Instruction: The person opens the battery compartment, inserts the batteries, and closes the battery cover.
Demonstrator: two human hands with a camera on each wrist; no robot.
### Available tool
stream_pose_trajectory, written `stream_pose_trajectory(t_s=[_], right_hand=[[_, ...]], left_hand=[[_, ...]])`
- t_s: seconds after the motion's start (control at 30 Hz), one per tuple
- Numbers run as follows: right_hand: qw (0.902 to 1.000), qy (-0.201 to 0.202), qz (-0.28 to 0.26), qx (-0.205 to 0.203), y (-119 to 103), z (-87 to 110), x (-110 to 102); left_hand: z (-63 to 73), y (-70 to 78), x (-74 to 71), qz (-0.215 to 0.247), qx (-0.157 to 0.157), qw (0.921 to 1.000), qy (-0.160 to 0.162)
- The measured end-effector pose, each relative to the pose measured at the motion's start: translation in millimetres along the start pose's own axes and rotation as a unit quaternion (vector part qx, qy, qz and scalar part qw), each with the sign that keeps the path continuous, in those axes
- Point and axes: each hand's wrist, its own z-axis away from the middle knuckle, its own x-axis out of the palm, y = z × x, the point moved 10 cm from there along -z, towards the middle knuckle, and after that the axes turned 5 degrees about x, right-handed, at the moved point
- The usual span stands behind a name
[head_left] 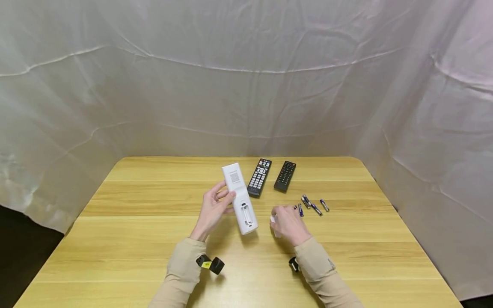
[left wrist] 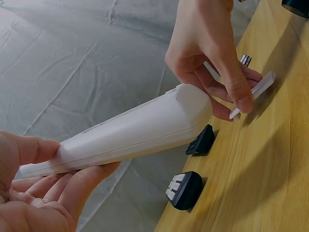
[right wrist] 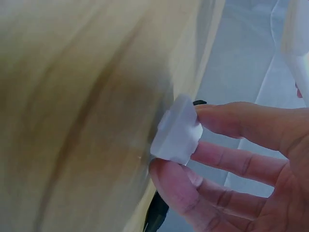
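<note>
My left hand [head_left: 214, 208] grips a white remote control [head_left: 236, 192] by its side, thumb on the back face and fingers beneath. Its back is turned up, showing a printed label and an uncovered battery compartment [head_left: 246, 214] with no batteries inside. To the right, my right hand [head_left: 289, 223] pinches a small white battery cover [right wrist: 177, 133] between thumb and fingers, low over the table. In the left wrist view the cover [left wrist: 256, 94] is seen nearly edge-on, past the end of the remote.
Behind the white remote lie a black remote with white buttons [head_left: 259, 177] and a smaller black remote [head_left: 285, 176]. Several loose batteries [head_left: 311, 205] are scattered on the wooden table [head_left: 127, 205] beyond my right hand. Grey curtains [head_left: 246, 102] surround the table.
</note>
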Motion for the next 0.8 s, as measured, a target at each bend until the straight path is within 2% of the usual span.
stream_pose_trajectory(t_s=[0.8], right_hand=[[0.9996,-0.003,0.029,-0.005,3.4,-1.3,4.0]], left_hand=[[0.1,-0.3,0.1,-0.002,-0.004,1.0,-0.001]])
